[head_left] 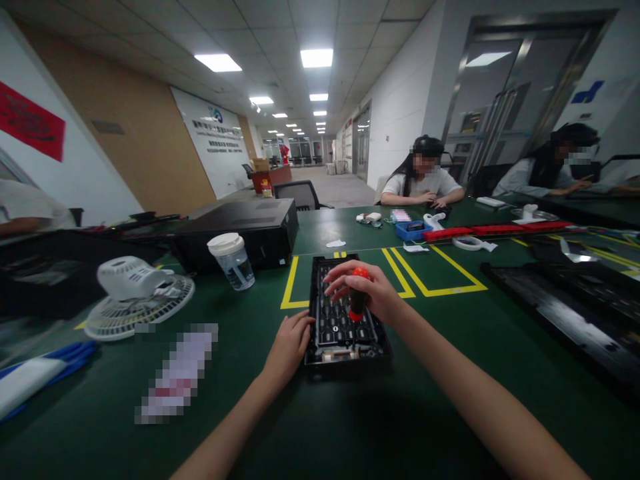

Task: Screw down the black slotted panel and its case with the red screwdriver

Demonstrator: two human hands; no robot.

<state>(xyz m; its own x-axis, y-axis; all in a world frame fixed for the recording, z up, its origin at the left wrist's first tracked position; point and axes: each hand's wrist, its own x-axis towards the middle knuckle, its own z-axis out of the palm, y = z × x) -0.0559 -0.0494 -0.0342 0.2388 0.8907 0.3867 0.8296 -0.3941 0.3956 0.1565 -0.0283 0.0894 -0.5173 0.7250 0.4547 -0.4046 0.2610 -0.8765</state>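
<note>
A shallow black case (pixel 324 339) lies on the table in front of me, filled with rows of small dark parts and a clear piece near its front end. My right hand (pixel 373 287) is over the case, thumb and palm around an upright red-and-black screwdriver (pixel 357 303), whose red top shows between the fingers. The tool's lower tip is too small to make out. At the case's left edge rests my left hand (pixel 291 340), its fingers stretched out and touching the rim.
Left of the case stand a lidded clear cup (pixel 235 263), a white fan (pixel 137 293) and a big black box (pixel 240 233). Black panels (pixel 555 320) lie at right. A blue tray (pixel 413 230) sits farther back, near a seated person (pixel 423 177).
</note>
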